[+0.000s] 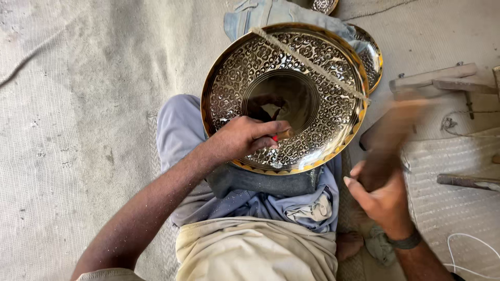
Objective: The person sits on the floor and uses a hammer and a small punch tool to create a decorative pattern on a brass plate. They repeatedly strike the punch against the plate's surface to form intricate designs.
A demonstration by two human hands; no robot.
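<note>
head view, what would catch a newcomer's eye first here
The big shiny engraved brass tray, propped on the seated person's lap at centre. On its lower rim the left hand holds a small punch tool against the metal. At right, the right hand grips a motion-blurred hammer.

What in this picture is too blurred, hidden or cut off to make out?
- Head view: the tool in the right hand is motion-blurred; its shape is unclear.
- The punch in the left hand is mostly covered by the fingers.
- A second plate is largely hidden behind the brass plate.
- A third plate is cut off by the top edge.
</note>
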